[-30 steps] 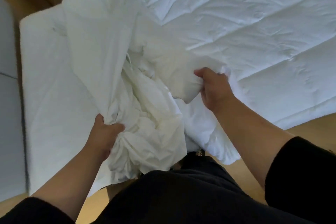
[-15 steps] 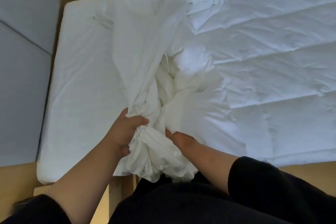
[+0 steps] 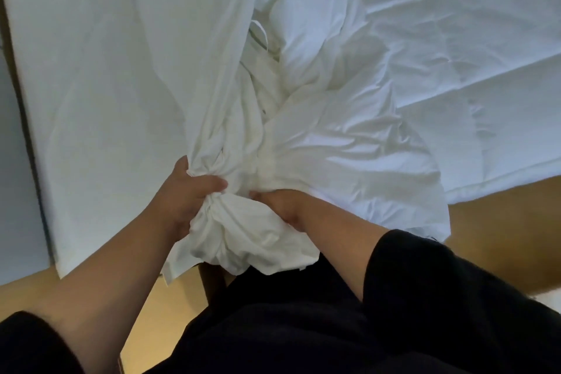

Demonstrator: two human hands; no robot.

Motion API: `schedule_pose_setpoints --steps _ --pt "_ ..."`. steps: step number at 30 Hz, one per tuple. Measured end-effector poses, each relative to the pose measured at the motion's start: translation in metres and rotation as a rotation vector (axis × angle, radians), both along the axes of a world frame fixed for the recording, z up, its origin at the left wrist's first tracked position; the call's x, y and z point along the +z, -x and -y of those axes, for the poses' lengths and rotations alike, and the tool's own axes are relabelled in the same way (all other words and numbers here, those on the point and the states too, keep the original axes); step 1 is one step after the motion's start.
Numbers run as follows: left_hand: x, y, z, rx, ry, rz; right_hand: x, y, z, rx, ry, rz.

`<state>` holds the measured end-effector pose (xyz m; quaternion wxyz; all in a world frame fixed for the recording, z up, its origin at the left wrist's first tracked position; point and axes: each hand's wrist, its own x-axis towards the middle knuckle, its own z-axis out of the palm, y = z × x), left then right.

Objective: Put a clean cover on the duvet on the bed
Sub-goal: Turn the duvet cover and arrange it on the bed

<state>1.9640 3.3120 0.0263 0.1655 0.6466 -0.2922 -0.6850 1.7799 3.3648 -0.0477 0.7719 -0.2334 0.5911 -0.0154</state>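
Since a second ago the right hand has left its high grip on the white fabric out over the bed and dropped back toward the body, so that both hands now meet at one gathered bunch close to the waist. The left hand grips that bunch from its own side, thumb across the top and fingers curled underneath the cloth. The right hand, just beside it and nearly touching, is pushed into the folds; its fingers are buried, so whether it pinches the fabric or is reaching inside the opening cannot be told. What they hold looks like the bunched mouth of the cover, whose loose end hangs below the hands against the dark clothing. Outward from the hands the cover runs as a long twisted band straight away from the person, up the middle of the view. Away to the right of the right hand spreads the quilted duvet, flat on the bed and angled off to the far right, its near edge passing just beyond that hand. To the left of the left hand lies the bare mattress. The right hand is plainly the nearer to the duvet, so feeding a corner into the cover likely falls to it.
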Motion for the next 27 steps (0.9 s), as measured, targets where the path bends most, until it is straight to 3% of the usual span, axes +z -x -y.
schedule_pose_setpoints --steps 2,4,5,7,9,10,12,15,17,20,23,27 --pt "-0.007 -0.001 0.004 -0.015 -0.012 0.035 0.030 0.021 -0.018 0.187 -0.036 0.126" --pt "-0.008 0.004 0.007 -0.042 -0.028 0.054 0.056 0.054 -0.024 0.461 0.035 0.097" --pt "-0.009 0.007 0.007 -0.048 -0.033 0.065 0.062 0.073 -0.019 0.462 0.134 0.020" --pt "-0.007 0.015 0.008 -0.022 -0.038 0.063 0.059 0.112 0.005 0.114 0.346 -0.181" --pt "-0.004 0.021 0.008 0.000 -0.008 0.038 0.035 0.156 0.043 -0.277 0.520 -0.555" --pt "0.001 0.025 0.006 0.006 0.022 0.035 0.020 0.175 0.063 -0.375 0.540 -0.693" --pt "0.006 0.030 0.004 0.082 0.137 0.098 -0.013 0.207 0.104 -0.389 0.470 -0.789" --pt "0.012 0.038 0.000 0.230 0.277 0.206 -0.052 0.228 0.145 -0.545 0.338 -0.606" --pt "0.021 0.047 0.003 0.256 0.306 0.231 -0.057 0.220 0.160 -0.586 0.400 -0.403" --pt "0.026 0.055 0.001 0.246 0.307 0.240 -0.035 0.178 0.166 -0.356 0.531 -0.249" --pt "0.040 0.065 0.002 0.265 0.318 0.248 -0.001 0.107 0.152 -0.123 0.598 0.030" --pt "0.062 0.055 0.003 0.288 0.403 0.300 -0.009 0.031 0.134 0.157 0.637 0.238"
